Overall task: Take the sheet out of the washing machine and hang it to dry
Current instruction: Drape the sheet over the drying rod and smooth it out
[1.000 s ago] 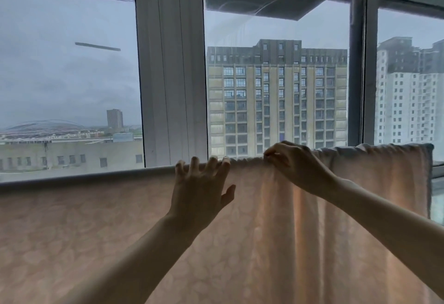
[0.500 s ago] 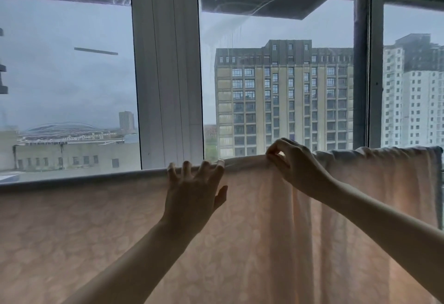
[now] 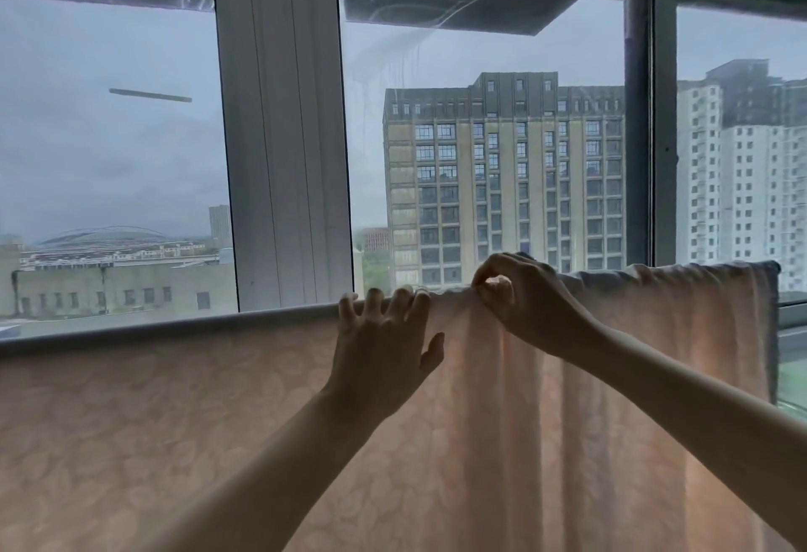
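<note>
The sheet [image 3: 183, 429] is already draped over the rail [image 3: 153, 326] in front of the window [image 3: 480, 137], flat toward the rail's left end, bunched in folds toward its right end. My left hand [image 3: 384, 359] lies spread and flat against the cloth at the top edge; my right hand [image 3: 519, 298] pinches a gather there. If I tug that pinch too hard, I judge the damp cloth could slide off the rail, or stay crumpled and dry badly.

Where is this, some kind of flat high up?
Likely a glazed balcony or laundry nook in a high-rise flat: tall windows face apartment blocks, and a pink sheet hangs over a drying rail.
</note>
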